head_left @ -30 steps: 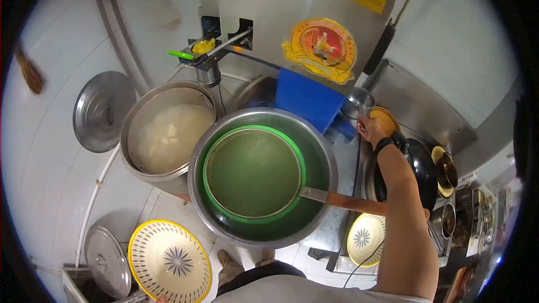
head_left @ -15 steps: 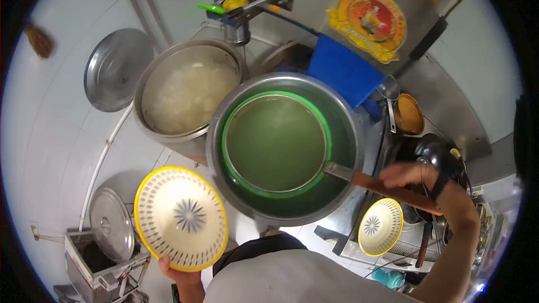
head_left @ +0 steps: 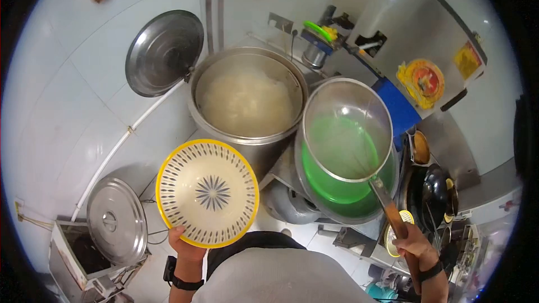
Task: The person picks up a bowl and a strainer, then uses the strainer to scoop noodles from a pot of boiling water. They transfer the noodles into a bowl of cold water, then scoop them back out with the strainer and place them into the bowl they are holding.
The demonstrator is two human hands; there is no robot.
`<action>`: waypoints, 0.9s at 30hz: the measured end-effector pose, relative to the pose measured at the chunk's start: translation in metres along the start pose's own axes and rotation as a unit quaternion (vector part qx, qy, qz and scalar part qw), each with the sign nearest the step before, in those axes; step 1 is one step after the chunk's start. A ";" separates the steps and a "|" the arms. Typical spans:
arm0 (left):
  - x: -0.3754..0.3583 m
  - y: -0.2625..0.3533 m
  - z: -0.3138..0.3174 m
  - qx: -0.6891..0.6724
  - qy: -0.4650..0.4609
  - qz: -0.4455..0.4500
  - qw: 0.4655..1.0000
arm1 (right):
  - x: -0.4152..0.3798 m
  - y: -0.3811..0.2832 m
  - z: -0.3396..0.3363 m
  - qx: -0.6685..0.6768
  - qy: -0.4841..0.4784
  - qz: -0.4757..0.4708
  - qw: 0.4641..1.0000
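Note:
My left hand [head_left: 187, 245] grips the lower rim of a cream plastic colander [head_left: 208, 191] with a yellow edge, its inside facing me. Wrapped round the wooden handle of a large round metal strainer [head_left: 348, 140] is my right hand [head_left: 416, 242]. The strainer is over a wide metal basin [head_left: 331, 219], covering part of it. Bright green [head_left: 337, 191] shows inside the basin, partly seen through the strainer's mesh. To the left of the basin stands a tall metal pot [head_left: 247, 134] with cloudy liquid and pale pieces in it.
One metal lid [head_left: 164, 53] leans on the wall behind the pot; another lid [head_left: 117, 221] leans at the lower left. A second yellow-rimmed colander [head_left: 393, 241] is beside my right hand. A dark wok [head_left: 432, 191] and pans line the right side.
The strainer has come up and tilted, its mesh now visible. My right hand has moved down along the handle. My view has shifted, with the pot nearer the middle; the colander stays in my left hand.

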State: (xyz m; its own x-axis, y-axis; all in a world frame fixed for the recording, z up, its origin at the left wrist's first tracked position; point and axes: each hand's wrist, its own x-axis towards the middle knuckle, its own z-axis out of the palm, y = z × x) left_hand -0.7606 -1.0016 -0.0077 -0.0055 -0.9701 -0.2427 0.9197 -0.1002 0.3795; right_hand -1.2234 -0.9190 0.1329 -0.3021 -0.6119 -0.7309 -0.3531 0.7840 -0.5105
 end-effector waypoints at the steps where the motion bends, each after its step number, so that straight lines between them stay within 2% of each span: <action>1: 0.006 0.018 -0.005 0.000 -0.001 -0.001 1.000 | 0.000 -0.014 0.013 -0.005 0.010 -0.024 1.000; 2: 0.009 0.035 -0.010 -0.005 -0.001 -0.001 1.000 | 0.005 -0.027 0.026 -0.009 0.014 -0.024 1.000; 4: 0.013 0.066 -0.022 0.007 0.008 0.021 1.000 | 0.028 -0.049 0.051 -0.014 0.023 -0.112 0.993; 6: 0.017 0.098 -0.047 0.006 0.028 0.032 0.999 | 0.051 -0.089 0.080 -0.059 0.043 -0.143 0.987; 8: 0.016 0.124 -0.074 0.022 0.012 0.038 0.999 | 0.105 -0.108 0.095 -0.157 0.115 -0.206 0.959; 10: 0.014 0.140 -0.082 0.011 0.025 0.033 0.999 | 0.136 -0.162 0.116 -0.232 0.193 -0.234 0.924; 11: 0.013 0.143 -0.087 0.014 0.037 0.048 0.998 | 0.177 -0.170 0.106 -0.393 0.287 -0.315 0.815; 12: 0.010 0.148 -0.093 0.016 0.046 0.065 0.997 | 0.210 -0.181 0.098 -0.531 0.368 -0.384 0.660; 14: 0.004 0.152 -0.097 0.012 0.073 0.102 0.992 | 0.225 -0.251 0.121 -0.616 0.423 -0.316 0.584; 15: 0.001 0.152 -0.099 -0.002 0.102 0.111 0.989 | 0.241 -0.263 0.125 -0.620 0.418 -0.322 0.581; 17: -0.003 0.151 -0.106 -0.015 0.136 0.128 0.982 | 0.290 -0.269 0.131 -0.675 0.462 -0.295 0.494; 21: -0.012 0.151 -0.113 -0.010 0.157 0.181 0.971 | 0.358 -0.254 0.137 -0.653 0.500 -0.322 0.469; 23: -0.009 0.151 -0.110 -0.001 0.198 0.210 0.957 | 0.371 -0.247 0.141 -0.670 0.402 -0.366 0.505; 24: -0.006 0.152 -0.111 -0.001 0.198 0.213 0.957 | 0.358 -0.262 0.146 -0.668 0.402 -0.369 0.505; 25: -0.003 0.149 -0.116 -0.002 0.200 0.219 0.955 | 0.340 -0.275 0.143 -0.717 0.232 -0.284 0.593; 26: 0.001 0.148 -0.117 -0.002 0.207 0.223 0.953 | 0.319 -0.289 0.145 -0.733 0.045 -0.183 0.654; 27: 0.005 0.146 -0.113 -0.005 0.212 0.224 0.951 | 0.303 -0.300 0.152 -0.736 0.042 -0.183 0.650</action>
State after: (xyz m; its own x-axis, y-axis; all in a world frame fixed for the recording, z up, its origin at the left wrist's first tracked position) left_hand -0.5822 -0.9960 -0.0545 0.5441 -0.7389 -0.3974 0.7963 0.3056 0.5220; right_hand -1.0748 -1.3241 -0.0042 0.0151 -0.7820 -0.6231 -0.8614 -0.3266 0.3890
